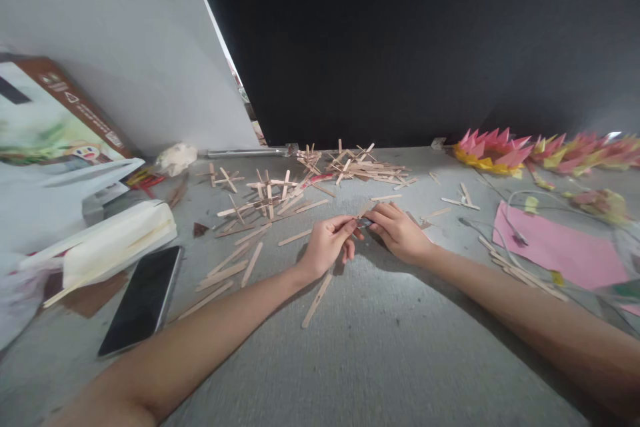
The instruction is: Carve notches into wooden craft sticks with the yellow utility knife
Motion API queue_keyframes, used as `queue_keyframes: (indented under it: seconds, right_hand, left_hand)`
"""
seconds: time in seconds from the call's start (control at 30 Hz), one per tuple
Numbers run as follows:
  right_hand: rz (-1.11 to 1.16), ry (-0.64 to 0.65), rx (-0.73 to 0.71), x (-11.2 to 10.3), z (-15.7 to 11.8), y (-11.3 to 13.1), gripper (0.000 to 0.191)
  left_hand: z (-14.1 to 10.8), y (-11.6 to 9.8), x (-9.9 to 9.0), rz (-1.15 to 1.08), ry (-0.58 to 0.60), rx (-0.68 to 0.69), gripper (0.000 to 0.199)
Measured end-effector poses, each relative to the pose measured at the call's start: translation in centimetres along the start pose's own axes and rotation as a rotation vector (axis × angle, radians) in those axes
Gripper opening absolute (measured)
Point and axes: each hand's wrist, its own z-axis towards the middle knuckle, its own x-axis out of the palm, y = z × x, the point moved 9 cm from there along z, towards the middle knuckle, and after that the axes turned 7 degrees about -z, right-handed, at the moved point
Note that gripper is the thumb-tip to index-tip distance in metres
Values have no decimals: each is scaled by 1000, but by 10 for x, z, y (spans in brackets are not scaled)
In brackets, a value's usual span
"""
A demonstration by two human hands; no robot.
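My left hand (327,243) is closed in a pinch at the middle of the table, its lower fingers curled. My right hand (397,230) is closed from the other side, with its fingertips almost meeting the left ones. Between the fingertips shows a small dark grey object (366,221), too small and covered to name. One wooden craft stick (317,300) lies just below my left hand. Beyond the hands stand crossed, joined craft sticks (267,195), with a heap of loose sticks (373,168) behind them.
On the left are a black phone (143,300), a cream paper packet (120,243) and a printed bag (65,113). Pink and yellow folded paper (493,150), a pink sheet (555,247) and a cable (510,213) lie to the right. A dark panel (400,47) stands behind.
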Motion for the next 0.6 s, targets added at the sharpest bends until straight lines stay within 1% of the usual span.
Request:
queue_keyframes:
  seconds: [0.23,0.4,0.6]
  right_hand:
    - [-30,-2,-10,0,-1,0,39]
    - [-28,-13,-11,-3,0,3,38]
    - [-3,-35,8,-4,1,1,36]
  left_hand:
    - [2,2,2,45,12,-27,55]
    - [2,1,2,31,17,-9,53]
    - [1,-2,0,-21,-12,9,48]
